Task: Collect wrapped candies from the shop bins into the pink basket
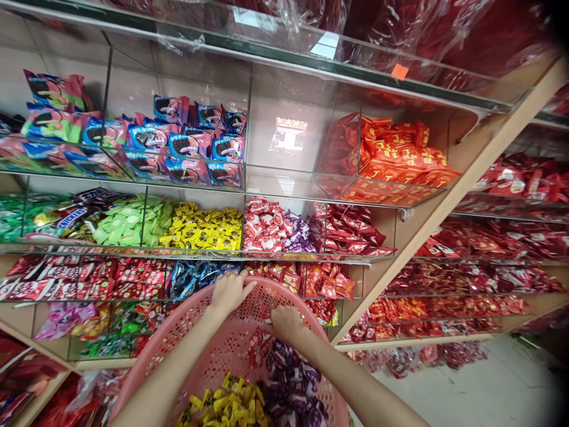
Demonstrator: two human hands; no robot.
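A round pink plastic basket with a perforated wall is in front of me at the lower middle. My left hand grips its far rim, fingers over the edge and thumb to the right. Inside the basket, close to the far wall, my right hand is closed, its fingers curled; whatever is in them is hidden. Just below those fingers are red-and-white wrapped candies. Purple wrapped candies lie at the basket's right side, and yellow wrapped candies are heaped at its near middle.
Glass-fronted shelves hold yellow candies, red-and-white candies, blue-and-pink snack packs and orange-red packets. A slanting wooden panel stands at the right, with more red packets beyond it. The tiled floor shows at lower right.
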